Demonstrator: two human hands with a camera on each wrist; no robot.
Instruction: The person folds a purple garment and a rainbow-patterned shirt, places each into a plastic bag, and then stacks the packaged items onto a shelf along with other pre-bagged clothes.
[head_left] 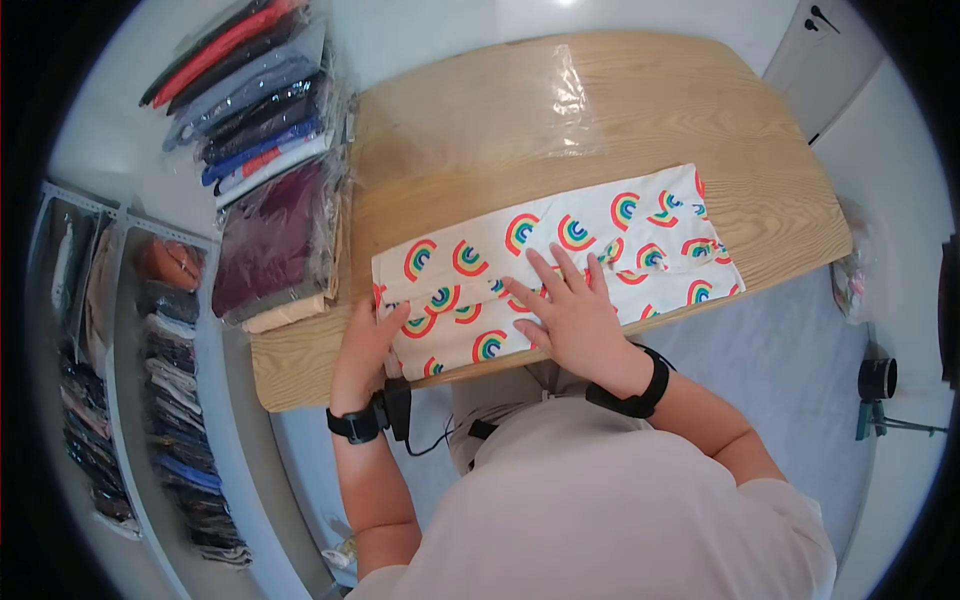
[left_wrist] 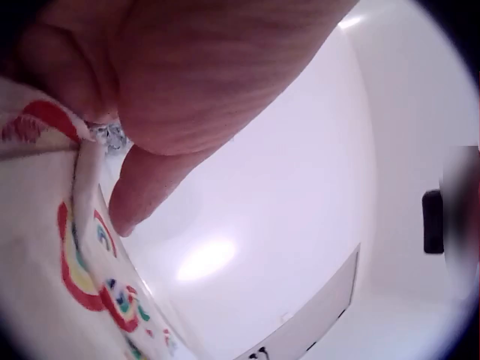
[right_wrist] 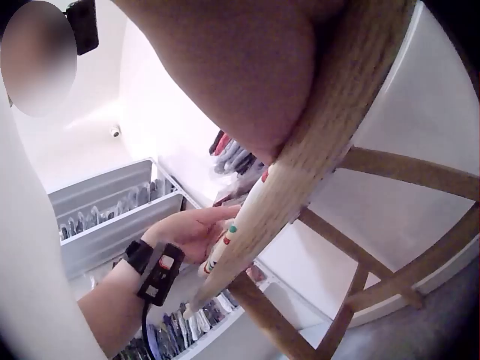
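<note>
A white cloth with rainbow prints [head_left: 560,250] lies folded along the near edge of a wooden table [head_left: 600,120]. My right hand [head_left: 570,310] presses flat on its middle, fingers spread and straight. My left hand [head_left: 375,335] holds the cloth's left end, with its fingers curled over the edge. In the left wrist view the palm [left_wrist: 187,67] sits above the cloth's gathered edge [left_wrist: 45,247]. The right wrist view looks from below the table edge [right_wrist: 360,90]. It shows the cloth [right_wrist: 247,210] hanging slightly over and the left hand [right_wrist: 191,229] at its far end.
Stacks of bagged clothes [head_left: 265,120] fill the table's left side. A clear plastic bag [head_left: 570,90] lies on the far part of the table. Shelves of packed garments [head_left: 150,350] stand at the left. A small stand [head_left: 878,385] is on the floor at the right.
</note>
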